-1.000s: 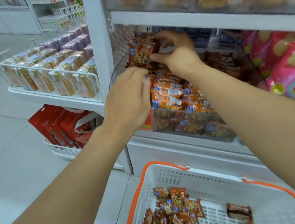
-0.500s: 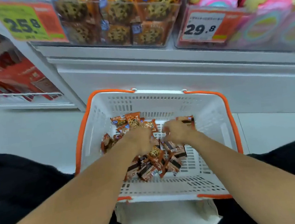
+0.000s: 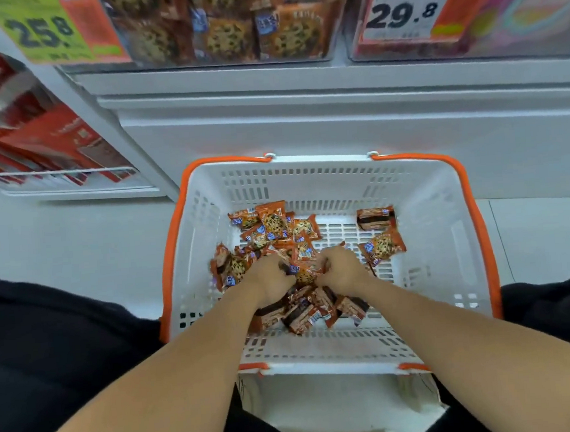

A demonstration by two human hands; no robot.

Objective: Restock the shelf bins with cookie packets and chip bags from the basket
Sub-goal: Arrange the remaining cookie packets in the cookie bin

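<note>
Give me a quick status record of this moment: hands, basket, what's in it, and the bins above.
left hand: in the basket, fingers closed on cookie packets
right hand: in the basket, fingers closed on packets, close beside the left
basket: white, orange rim, on the floor in front of the shelf
packets: loose heap at centre; two apart at the right
chip bags in basket: none visible
cookie bin: above, holds cookie packets, tag 25.8
right bin: pink bags, tag 29.8
</note>
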